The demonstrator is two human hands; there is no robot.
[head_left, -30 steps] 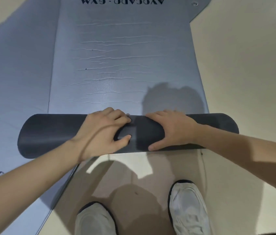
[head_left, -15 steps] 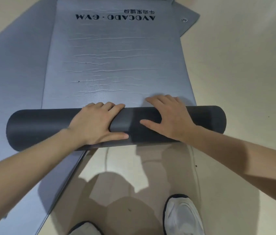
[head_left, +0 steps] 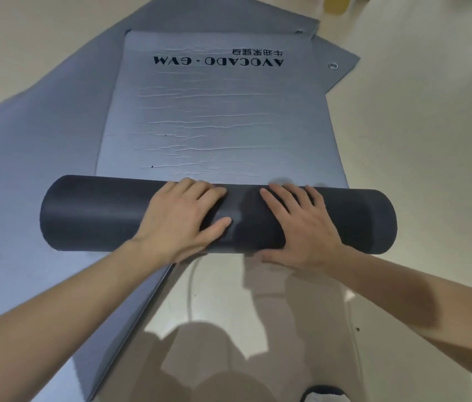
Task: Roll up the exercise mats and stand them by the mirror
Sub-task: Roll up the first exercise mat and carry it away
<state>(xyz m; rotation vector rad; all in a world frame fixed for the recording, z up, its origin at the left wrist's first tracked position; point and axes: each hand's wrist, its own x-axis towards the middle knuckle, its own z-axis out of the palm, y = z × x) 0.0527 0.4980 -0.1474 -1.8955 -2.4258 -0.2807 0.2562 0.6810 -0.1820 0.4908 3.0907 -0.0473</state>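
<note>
The roll, dark grey, lies crosswise on the floor at mid-frame, formed from the near part of the top mat. The unrolled remainder of that mat runs away from the person, flat, its silver face creased, with printed lettering near its far edge.

Left hand: flat, palm down on the roll, fingers spread, thumb on the near side. Right hand: the same, just right of centre. Neither hand encloses the roll; both press on top of it, apart from each other.

The roll's left end overhangs the top mat's left edge and rests over a second mat, which lies flat and angled to the left. A third mat corner, with a metal eyelet, shows beyond the top mat's far right corner. Mats counted: three at least; rolls: one.

Bare floor is open to the right and on the near side. One shoe tip shows at the bottom edge.
</note>
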